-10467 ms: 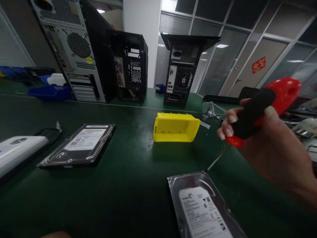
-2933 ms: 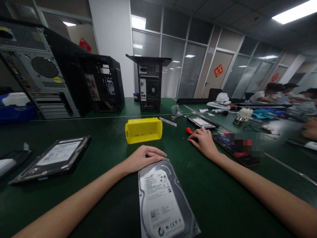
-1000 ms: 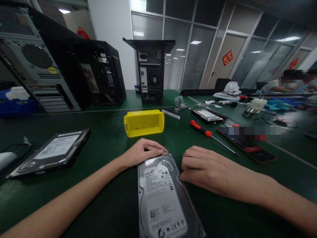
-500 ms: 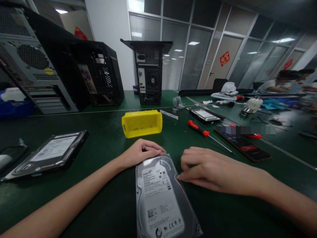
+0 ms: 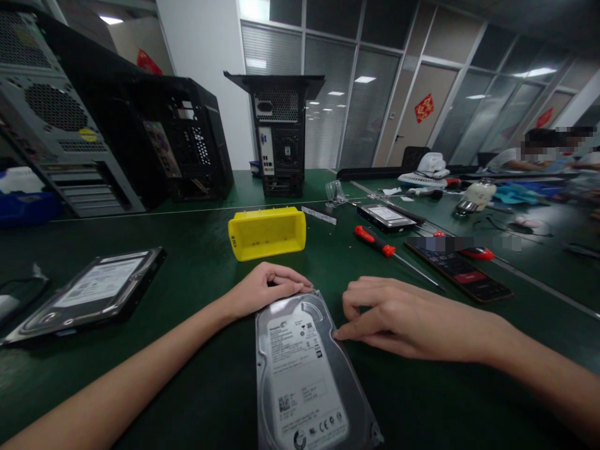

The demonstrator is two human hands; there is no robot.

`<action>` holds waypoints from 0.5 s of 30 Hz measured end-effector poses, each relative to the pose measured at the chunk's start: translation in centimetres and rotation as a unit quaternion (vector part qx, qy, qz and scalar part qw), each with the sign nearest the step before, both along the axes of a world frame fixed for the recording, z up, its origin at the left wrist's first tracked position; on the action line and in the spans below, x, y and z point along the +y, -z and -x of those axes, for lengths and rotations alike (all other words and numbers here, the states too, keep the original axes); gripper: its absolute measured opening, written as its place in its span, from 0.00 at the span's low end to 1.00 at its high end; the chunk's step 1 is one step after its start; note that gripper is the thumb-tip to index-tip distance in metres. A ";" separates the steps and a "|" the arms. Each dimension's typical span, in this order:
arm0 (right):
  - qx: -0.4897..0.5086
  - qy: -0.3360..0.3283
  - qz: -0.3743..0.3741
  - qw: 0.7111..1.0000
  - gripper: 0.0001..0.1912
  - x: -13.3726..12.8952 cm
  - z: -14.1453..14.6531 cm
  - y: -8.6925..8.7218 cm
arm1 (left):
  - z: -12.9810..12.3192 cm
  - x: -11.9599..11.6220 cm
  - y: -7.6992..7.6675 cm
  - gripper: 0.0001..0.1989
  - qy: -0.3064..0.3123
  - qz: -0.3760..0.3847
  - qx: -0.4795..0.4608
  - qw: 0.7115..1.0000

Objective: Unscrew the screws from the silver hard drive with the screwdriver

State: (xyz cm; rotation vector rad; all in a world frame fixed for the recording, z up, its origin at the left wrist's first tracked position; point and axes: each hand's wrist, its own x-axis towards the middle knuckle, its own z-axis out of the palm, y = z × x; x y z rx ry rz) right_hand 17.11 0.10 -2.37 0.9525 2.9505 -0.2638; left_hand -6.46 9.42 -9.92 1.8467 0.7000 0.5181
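A silver hard drive (image 5: 304, 375) with a white label lies flat, label up, right in front of me. At its far edge rests my left hand (image 5: 269, 287), the fingers bent and close together against the drive. My right hand (image 5: 382, 315) is closed beside the drive's right edge, its bunched fingertips touching that edge. Whether a small piece sits between those fingertips is hidden. Just beyond the left hand stands a yellow plastic bin (image 5: 267, 250), its open side toward me. A red-and-black screwdriver (image 5: 375, 240) lies beyond the right hand.
Another hard drive (image 5: 105, 281) lies on the left, and one more drive (image 5: 387, 217) at the back right. A phone (image 5: 462, 269) is right of the screwdriver. Computer cases (image 5: 281, 134) stand behind on the green table (image 5: 197, 234). People (image 5: 529, 153) sit far right.
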 end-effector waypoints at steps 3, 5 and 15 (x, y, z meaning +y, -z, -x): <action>-0.004 -0.004 -0.009 1.000 0.15 0.0 0.0 -0.1 | -0.1 0.0 0.0 0.12 0.003 0.005 -0.003 1.000; -0.004 -0.005 -0.013 1.000 0.15 -0.1 0.0 -0.1 | -0.1 0.1 -0.1 0.12 0.004 0.004 -0.003 1.000; -0.006 -0.003 -0.012 1.000 0.15 -0.1 -0.1 -0.1 | -0.1 0.1 0.0 0.12 0.005 0.006 -0.010 1.000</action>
